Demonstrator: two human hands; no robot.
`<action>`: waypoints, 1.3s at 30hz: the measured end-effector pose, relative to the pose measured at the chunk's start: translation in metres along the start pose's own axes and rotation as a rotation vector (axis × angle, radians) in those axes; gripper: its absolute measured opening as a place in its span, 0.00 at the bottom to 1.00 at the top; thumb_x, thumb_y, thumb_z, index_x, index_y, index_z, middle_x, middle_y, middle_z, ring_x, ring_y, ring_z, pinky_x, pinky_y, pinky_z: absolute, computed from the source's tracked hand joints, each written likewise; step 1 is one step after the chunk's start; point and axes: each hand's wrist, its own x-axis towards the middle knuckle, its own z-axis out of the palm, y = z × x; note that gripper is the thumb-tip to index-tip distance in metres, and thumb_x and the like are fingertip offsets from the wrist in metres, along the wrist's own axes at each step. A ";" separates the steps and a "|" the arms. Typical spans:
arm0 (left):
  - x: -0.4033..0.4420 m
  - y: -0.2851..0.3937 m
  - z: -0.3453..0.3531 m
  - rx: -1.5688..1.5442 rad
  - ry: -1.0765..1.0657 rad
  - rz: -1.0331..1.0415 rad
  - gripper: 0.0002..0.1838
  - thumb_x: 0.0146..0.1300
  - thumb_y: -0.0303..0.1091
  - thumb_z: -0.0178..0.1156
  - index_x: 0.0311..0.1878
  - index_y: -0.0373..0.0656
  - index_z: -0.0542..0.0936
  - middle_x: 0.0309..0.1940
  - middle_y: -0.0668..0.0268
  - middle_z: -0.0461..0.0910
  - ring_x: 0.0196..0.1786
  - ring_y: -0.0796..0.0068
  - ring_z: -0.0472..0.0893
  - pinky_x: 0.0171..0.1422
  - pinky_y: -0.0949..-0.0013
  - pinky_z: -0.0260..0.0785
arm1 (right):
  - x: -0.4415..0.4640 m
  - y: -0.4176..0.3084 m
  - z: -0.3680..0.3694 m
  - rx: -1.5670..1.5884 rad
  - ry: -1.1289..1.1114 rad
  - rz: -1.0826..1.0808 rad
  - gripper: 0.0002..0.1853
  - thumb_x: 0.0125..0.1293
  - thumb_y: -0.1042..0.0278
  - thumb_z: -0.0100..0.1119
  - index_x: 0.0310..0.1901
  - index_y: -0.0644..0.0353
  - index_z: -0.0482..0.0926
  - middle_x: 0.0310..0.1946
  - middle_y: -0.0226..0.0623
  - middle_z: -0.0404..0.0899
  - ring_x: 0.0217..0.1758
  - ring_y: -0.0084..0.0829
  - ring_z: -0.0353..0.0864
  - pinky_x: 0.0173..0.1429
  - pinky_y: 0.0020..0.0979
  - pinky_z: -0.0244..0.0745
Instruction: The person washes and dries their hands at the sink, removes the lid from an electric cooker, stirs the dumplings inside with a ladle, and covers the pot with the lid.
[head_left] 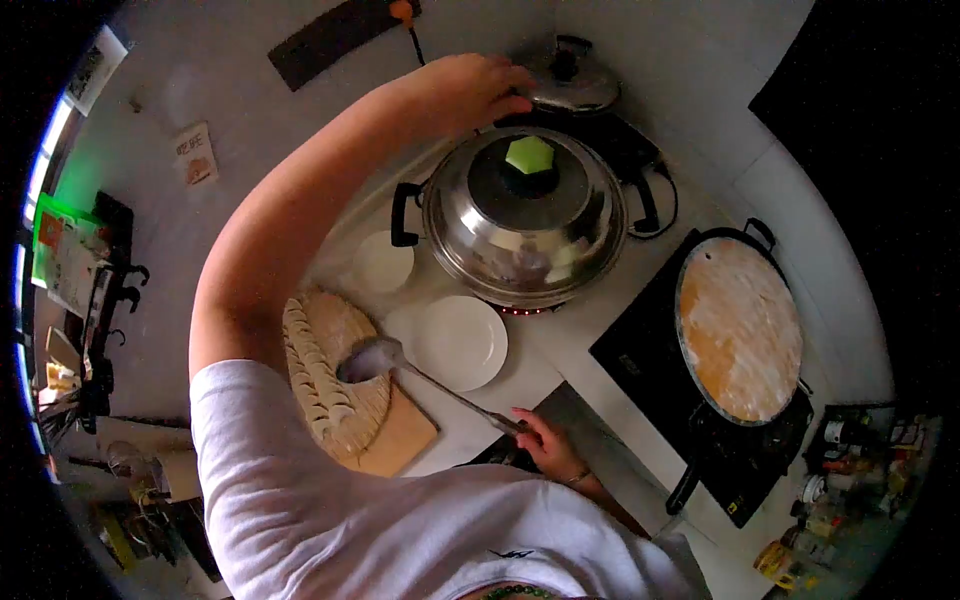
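Rack with dark hooks hangs at the far left, and a small card is stuck to the wall beyond the desk's left edge. Beside that edge of the desk, a tan board carries a round mat with a row of pleated dumplings. The ladle has its bowl over the right part of the mat; whether they touch I cannot tell. A pale dish lies further back, and a white plate is nearer, just right of the ladle's bowl.

The bare left arm stretches over toward the desk's far corner. Its left hand is at the rim of the small lid, thumb apart from the other fingers; I cannot tell whether they grip it. Below that hand, a big pot stands covered by a shiny domed lid with a green knob. The right hand, near the desk's front, has its fingers clamped on the end of the ladle's handle. The small lid, black-knobbed, sits in the far corner.

Toward the desk's right edge, a black cooker bears a round pan, its top orange and whitish. Bottles crowd the lower right.
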 end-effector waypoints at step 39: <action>0.023 -0.041 -0.002 -0.043 -0.050 -0.080 0.26 0.61 0.52 0.50 0.56 0.45 0.68 0.43 0.47 0.76 0.43 0.53 0.79 0.44 0.55 0.73 | 0.112 -0.112 0.043 -0.276 0.020 -0.765 0.12 0.51 0.79 0.58 0.40 0.58 0.77 0.25 0.32 0.69 0.27 0.28 0.70 0.30 0.28 0.67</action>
